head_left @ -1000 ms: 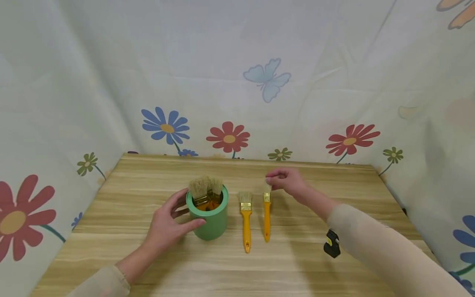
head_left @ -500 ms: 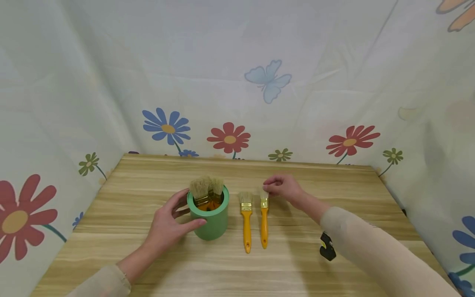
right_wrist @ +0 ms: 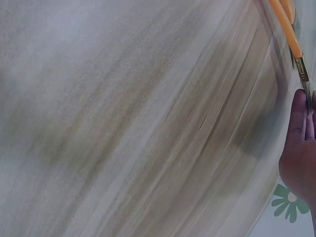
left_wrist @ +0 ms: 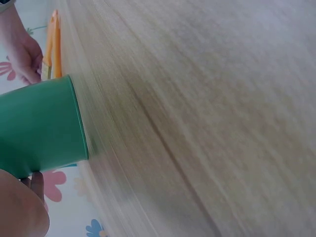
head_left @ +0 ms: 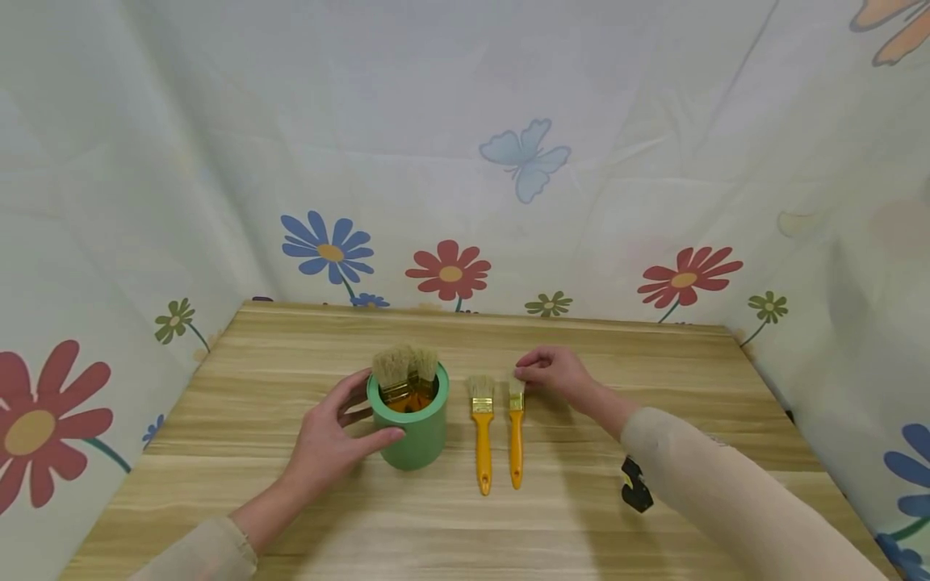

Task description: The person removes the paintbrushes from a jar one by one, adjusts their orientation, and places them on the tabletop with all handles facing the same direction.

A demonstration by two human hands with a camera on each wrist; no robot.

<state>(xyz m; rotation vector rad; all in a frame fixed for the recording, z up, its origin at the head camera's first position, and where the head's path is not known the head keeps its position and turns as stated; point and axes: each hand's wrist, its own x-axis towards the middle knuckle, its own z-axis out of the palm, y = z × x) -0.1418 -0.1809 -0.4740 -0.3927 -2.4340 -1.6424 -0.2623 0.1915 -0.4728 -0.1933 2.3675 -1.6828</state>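
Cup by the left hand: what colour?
Green, plain with no pattern. The cup shows best in the head view.

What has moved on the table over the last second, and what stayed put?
The right hand, pinching the narrow brush by its bristles, slid it left until it lies close beside the wider brush. The left hand still grips the green cup of brushes; cup and wider brush have not moved.

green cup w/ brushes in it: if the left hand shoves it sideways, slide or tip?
Probably slides: the green cup looks squat with a flat base on smooth wooden table. Brushes in the cup stand bristles-up above the rim, so a high shove might tip it. The left hand cups its side low, favouring sliding.
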